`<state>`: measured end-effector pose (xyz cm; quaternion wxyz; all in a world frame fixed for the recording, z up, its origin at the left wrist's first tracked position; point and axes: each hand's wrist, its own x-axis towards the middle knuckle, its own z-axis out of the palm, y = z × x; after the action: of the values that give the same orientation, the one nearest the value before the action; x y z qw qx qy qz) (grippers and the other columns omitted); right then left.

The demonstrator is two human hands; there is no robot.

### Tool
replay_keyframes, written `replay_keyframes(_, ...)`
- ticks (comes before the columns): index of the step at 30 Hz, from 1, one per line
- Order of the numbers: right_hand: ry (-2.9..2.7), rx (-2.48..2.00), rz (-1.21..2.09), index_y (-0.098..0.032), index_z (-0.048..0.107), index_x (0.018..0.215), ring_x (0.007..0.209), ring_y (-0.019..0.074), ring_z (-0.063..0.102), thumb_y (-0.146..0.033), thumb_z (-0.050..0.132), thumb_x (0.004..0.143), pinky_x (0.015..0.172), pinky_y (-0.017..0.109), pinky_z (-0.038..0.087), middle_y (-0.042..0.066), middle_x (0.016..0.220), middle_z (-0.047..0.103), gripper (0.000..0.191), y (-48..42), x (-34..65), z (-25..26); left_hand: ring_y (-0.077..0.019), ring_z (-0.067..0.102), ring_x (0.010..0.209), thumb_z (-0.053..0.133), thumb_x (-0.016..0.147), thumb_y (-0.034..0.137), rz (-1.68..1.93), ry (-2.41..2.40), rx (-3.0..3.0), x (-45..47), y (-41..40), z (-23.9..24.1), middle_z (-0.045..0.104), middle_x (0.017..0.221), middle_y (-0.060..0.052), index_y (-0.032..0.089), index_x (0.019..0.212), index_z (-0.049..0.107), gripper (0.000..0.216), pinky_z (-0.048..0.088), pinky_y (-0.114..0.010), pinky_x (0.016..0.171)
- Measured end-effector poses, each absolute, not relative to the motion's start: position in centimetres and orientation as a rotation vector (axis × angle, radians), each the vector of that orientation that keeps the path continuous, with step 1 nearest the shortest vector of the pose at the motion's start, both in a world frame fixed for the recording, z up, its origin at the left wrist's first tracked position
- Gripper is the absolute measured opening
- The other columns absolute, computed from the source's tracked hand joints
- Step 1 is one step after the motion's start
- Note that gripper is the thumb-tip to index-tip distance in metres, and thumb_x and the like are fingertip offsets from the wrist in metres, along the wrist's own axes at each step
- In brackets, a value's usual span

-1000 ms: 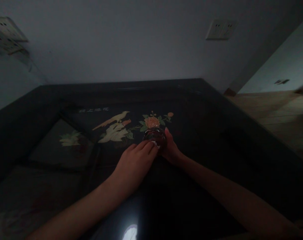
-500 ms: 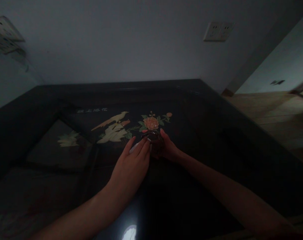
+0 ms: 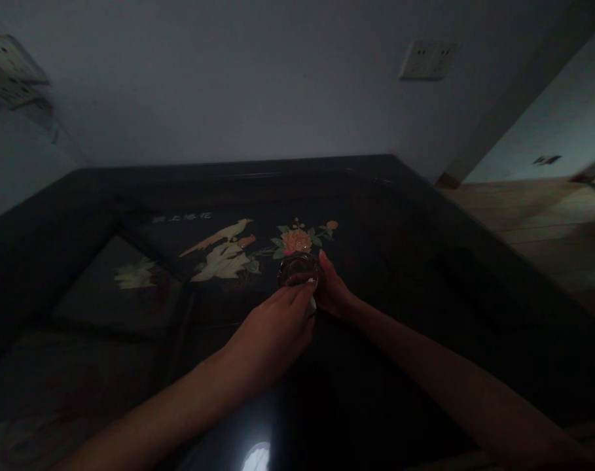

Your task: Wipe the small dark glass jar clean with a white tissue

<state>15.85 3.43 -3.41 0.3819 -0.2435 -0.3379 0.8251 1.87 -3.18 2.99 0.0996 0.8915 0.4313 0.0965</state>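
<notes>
A small round vessel of dark glass (image 3: 297, 265) with a shiny rim is held over the dark tabletop (image 3: 376, 340), in the middle of the head view. My right hand (image 3: 334, 288) grips it from the right side, with the thumb up along the rim. My left hand (image 3: 277, 327) is closed on a white piece of tissue or cloth (image 3: 312, 305), its fingertips pressed at the near side of the rim. Only small bits of the white piece show. The vessel's lower part is hidden behind my hands.
The glossy top bears an inlaid bird (image 3: 223, 239) and a pink flower (image 3: 297, 240). Along the back runs a pale wall (image 3: 238, 85) with a double socket (image 3: 429, 60). More sockets (image 3: 12, 62) are at the upper left. Wooden floor (image 3: 527, 216) lies to the right.
My left hand has shifted to the right across the vessel's near rim, and its fingers have curled in from stretched. The vessel's round top shows more now. My right hand has barely moved.
</notes>
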Motion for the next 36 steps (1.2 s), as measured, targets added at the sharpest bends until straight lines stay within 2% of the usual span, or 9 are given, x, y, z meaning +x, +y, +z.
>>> replay_keyframes(3, -0.86, -0.561, 2.09, -0.022, 0.049, 0.13, 0.077, 0.019, 0.066, -0.065, 0.031, 0.088, 0.064, 0.029, 0.05, 0.007, 0.098, 0.07, 0.062, 3.4, 15.8, -3.7, -0.0206, 0.056, 0.119, 0.047, 0.088, 0.016, 0.298, 1.319, 2.553, 1.7, -3.0, 2.9, 0.059, 0.128, -0.013, 0.011, 0.132, 0.043, 0.044, 0.047, -0.033, 0.1)
replay_keyframes(8, -0.936, -0.533, 2.131, -0.022, 0.05, 0.127, 0.053, 0.0137, 0.06, -0.074, 0.031, 0.082, 0.042, 0.022, 0.04, 0.008, 0.095, 0.071, 0.072, 3.8, 16.0, -4.9, -0.0219, 0.063, 0.107, 0.042, 0.09, 0.012, 0.226, 1.411, 2.6, 1.2, -2.3, 2.7, 0.063, 0.122, -0.011, 0.017, 0.134, 0.041, 0.044, 0.054, -0.036, 0.088)
replay_keyframes(14, -0.973, -0.5, 2.142, -0.028, 0.042, 0.129, 0.053, 0.0158, 0.062, -0.064, 0.067, 0.068, 0.043, 0.023, 0.045, 0.0, 0.08, 0.069, 0.075, 4.1, 16.3, -5.5, -0.0198, 0.064, 0.105, 0.04, 0.091, 0.012, 0.197, 1.477, 2.649, 0.3, -1.3, 3.0, 0.063, 0.122, -0.01, 0.018, 0.131, 0.044, 0.041, 0.053, -0.032, 0.086)
replay_keyframes(16, -0.983, -0.531, 2.13, -0.027, 0.042, 0.13, 0.051, 0.0153, 0.061, -0.068, 0.061, 0.07, 0.042, 0.023, 0.044, -0.002, 0.072, 0.065, 0.074, 4.1, 16.2, -5.7, -0.0205, 0.063, 0.106, 0.042, 0.09, 0.01, 0.149, 1.434, 2.733, 0.0, -1.1, 3.2, 0.063, 0.122, -0.01, 0.018, 0.129, 0.047, 0.04, 0.052, -0.034, 0.087)
replay_keyframes(19, -0.948, -0.571, 2.098, -0.024, 0.049, 0.125, 0.044, 0.0116, 0.054, -0.075, 0.041, 0.077, 0.038, 0.022, 0.038, -0.003, 0.067, 0.061, 0.07, 4.1, 16.0, -5.9, -0.0216, 0.06, 0.111, 0.044, 0.089, 0.008, 0.102, 1.325, 2.887, -0.2, -1.1, 3.6, 0.064, 0.12, -0.008, 0.018, 0.122, 0.054, 0.036, 0.044, -0.041, 0.098)
replay_keyframes(24, -0.867, -0.666, 2.019, -0.017, 0.061, 0.11, 0.063, 0.015, 0.06, -0.072, 0.027, 0.083, 0.052, 0.025, 0.045, 0.004, 0.075, 0.065, 0.07, 3.8, 15.1, -5.2, -0.0211, 0.059, 0.111, 0.044, 0.089, 0.008, 0.123, 1.284, 3.018, -0.1, -1.6, 3.6, 0.066, 0.115, -0.007, 0.017, 0.115, 0.058, 0.031, 0.029, -0.048, 0.109)
replay_keyframes(29, -0.847, -0.67, 1.993, -0.016, 0.065, 0.101, 0.08, 0.0197, 0.064, -0.065, 0.032, 0.085, 0.067, 0.031, 0.049, 0.006, 0.081, 0.069, 0.061, 3.6, 14.9, -4.4, -0.0232, 0.06, 0.109, 0.042, 0.089, 0.005, 0.089, 1.273, 2.991, 0.9, -2.2, 2.8, 0.067, 0.113, -0.01, 0.011, 0.116, 0.058, 0.032, 0.037, -0.045, 0.103)
replay_keyframes(33, -0.834, -0.66, 1.995, -0.016, 0.066, 0.097, 0.085, 0.0221, 0.065, -0.064, 0.042, 0.081, 0.077, 0.034, 0.049, 0.007, 0.082, 0.071, 0.056, 3.6, 15.1, -4.2, -0.0216, 0.062, 0.104, 0.043, 0.088, 0.007, 0.23, 1.291, 2.851, 1.8, -2.4, 1.9, 0.066, 0.114, -0.01, 0.012, 0.117, 0.054, 0.031, 0.044, -0.038, 0.094)
replay_keyframes(36, -0.822, -0.635, 2.016, -0.016, 0.066, 0.097, 0.087, 0.0233, 0.066, -0.063, 0.042, 0.081, 0.081, 0.037, 0.049, 0.008, 0.083, 0.071, 0.055, 3.6, 15.3, -4.1, -0.0188, 0.065, 0.097, 0.042, 0.09, 0.011, 0.345, 1.294, 2.674, 2.2, -2.5, 1.7, 0.069, 0.107, -0.009, 0.013, 0.116, 0.053, 0.028, 0.044, -0.036, 0.094)
